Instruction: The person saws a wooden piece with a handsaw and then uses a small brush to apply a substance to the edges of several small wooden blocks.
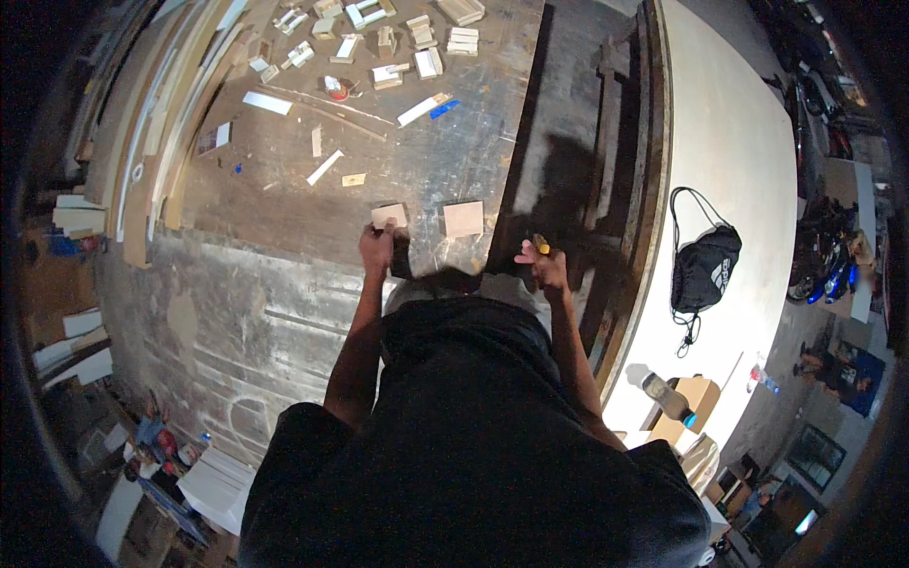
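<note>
The grip of the left hand point(377, 248) is pinching a small, flat, pinkish-tan wooden rectangle point(387, 213) at the near edge of the brown tabletop point(284, 213). The grip of the right hand point(549, 269) is holding a yellow-ended object point(541, 244), too small to identify, just beyond the right edge. A squarish pinkish-tan wooden piece point(464, 219) is lying by the near right corner. Small pale wooden box-like assemblies point(428, 62) are sitting toward the far edge.
</note>
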Action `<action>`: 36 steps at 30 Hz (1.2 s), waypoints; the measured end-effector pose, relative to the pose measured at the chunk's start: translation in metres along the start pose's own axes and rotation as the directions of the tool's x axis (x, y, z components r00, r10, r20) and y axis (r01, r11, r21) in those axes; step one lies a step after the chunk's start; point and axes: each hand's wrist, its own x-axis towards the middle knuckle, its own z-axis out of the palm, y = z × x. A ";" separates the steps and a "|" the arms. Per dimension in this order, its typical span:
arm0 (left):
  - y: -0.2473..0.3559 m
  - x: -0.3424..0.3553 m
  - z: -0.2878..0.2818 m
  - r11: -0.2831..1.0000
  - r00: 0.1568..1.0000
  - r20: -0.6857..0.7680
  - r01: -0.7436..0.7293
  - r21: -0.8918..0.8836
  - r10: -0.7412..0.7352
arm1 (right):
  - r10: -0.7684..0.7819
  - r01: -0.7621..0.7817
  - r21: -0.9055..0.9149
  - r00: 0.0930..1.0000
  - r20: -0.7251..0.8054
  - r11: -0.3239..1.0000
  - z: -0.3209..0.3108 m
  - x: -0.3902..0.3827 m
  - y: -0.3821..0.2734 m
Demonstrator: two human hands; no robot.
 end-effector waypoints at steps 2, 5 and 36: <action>0.056 -0.020 0.004 0.617 0.943 -0.306 0.163 0.770 0.133 | 0.043 -0.042 0.019 0.997 -0.071 0.999 -0.003 -0.008 0.010; 0.074 -0.024 0.005 0.660 0.937 -0.206 -0.034 0.751 0.283 | -0.054 0.089 0.268 0.989 -0.135 0.959 -0.005 -0.008 0.040; 0.070 -0.103 0.170 0.745 0.779 0.599 -0.509 0.432 0.185 | -0.288 0.299 -0.260 0.954 0.082 0.918 -0.021 -0.004 -0.024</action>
